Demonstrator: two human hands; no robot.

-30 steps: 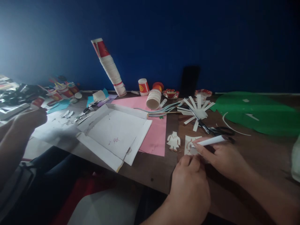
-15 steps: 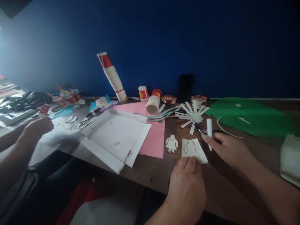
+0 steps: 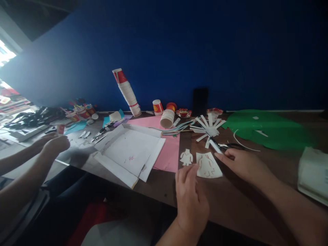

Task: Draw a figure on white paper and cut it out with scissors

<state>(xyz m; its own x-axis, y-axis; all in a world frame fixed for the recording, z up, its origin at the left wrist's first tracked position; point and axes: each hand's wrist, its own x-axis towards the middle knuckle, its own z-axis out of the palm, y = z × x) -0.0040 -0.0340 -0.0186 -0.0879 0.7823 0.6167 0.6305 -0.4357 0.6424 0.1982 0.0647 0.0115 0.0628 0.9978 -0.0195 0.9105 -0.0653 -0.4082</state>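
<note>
My right hand [image 3: 244,167] is closed around a white and black marker [image 3: 215,146], which points away to the upper left. My left hand [image 3: 192,194] has its fingers stretched forward and somewhat apart, with nothing visible in them. Its fingertips cover the foot of a small white paper doll cutout [image 3: 187,156] and come up to the near left edge of a paper piece with a figure drawn in brown lines [image 3: 209,165]. Past the marker lies a fan of white paper strips [image 3: 211,131]. Dark scissors [image 3: 228,146], partly hidden, lie beyond my right hand.
An open white cardboard tray [image 3: 128,147] overlaps pink paper [image 3: 171,150]. Paper cups [image 3: 167,119] and a leaning cup stack [image 3: 128,94] stand behind. Green sheet [image 3: 269,130] lies at right, near a whitish block [image 3: 314,174]. Another person's hands [image 3: 56,143] are at left.
My left hand has slid left off the drawn paper, baring its lower part, to the doll cutout. The marker in my right hand has tipped from upright to slanting. The view has shifted slightly.
</note>
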